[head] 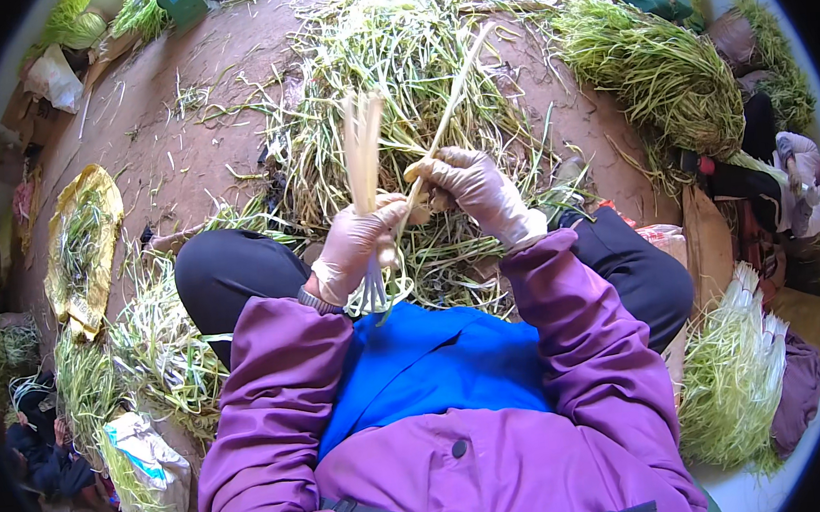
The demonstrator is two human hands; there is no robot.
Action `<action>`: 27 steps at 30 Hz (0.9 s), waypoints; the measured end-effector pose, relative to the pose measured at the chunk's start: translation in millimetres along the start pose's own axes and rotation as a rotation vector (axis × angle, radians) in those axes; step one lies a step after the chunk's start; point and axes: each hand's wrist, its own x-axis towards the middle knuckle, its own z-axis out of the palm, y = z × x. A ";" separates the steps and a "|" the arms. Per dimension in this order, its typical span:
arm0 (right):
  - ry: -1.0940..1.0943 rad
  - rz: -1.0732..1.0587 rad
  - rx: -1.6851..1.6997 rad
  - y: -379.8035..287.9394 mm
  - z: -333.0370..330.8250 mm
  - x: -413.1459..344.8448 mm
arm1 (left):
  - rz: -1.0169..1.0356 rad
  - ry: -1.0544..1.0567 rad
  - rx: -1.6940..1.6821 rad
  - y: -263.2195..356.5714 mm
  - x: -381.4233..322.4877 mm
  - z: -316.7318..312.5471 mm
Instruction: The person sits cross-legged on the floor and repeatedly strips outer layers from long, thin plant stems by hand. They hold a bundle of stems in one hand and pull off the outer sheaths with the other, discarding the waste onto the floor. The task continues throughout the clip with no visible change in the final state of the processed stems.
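My left hand (362, 242), in a thin pale glove, grips a small bundle of whitish plant stems (364, 148). The stems stand up above the fist, and their thin leaf ends hang below it. My right hand (480, 189), in a similar glove with dirty fingers, pinches a single long pale stalk (461, 82) that slants up to the right. The two hands are close together, and the stalk's lower end passes near the left fingertips. Behind them lies a large heap of loose green and yellowish leafy stalks (394, 55). More loose leaves lie beneath the hands.
Bundled pale-stemmed greens (737, 367) lie at the right; a big pile of green stalks (656, 78) sits farther back. At left are a yellow sack (85, 253) with leaf scraps and a white sack (148, 464). Other people (801, 182) sit at both sides.
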 end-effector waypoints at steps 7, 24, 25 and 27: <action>-0.002 0.083 -0.263 -3.2 0.1 -2.5 | 0.003 0.015 0.008 -7.3 3.3 -1.3; 0.013 -0.158 0.527 -12.6 -80.7 11.2 | 0.002 0.045 0.140 3.7 -1.3 -2.5; 0.063 -0.187 0.688 -15.1 -92.7 10.8 | -0.009 0.012 0.125 4.1 -1.6 -3.3; 0.187 -0.285 0.731 -31.3 -125.5 8.6 | -0.025 -0.031 0.147 4.8 -2.9 -4.9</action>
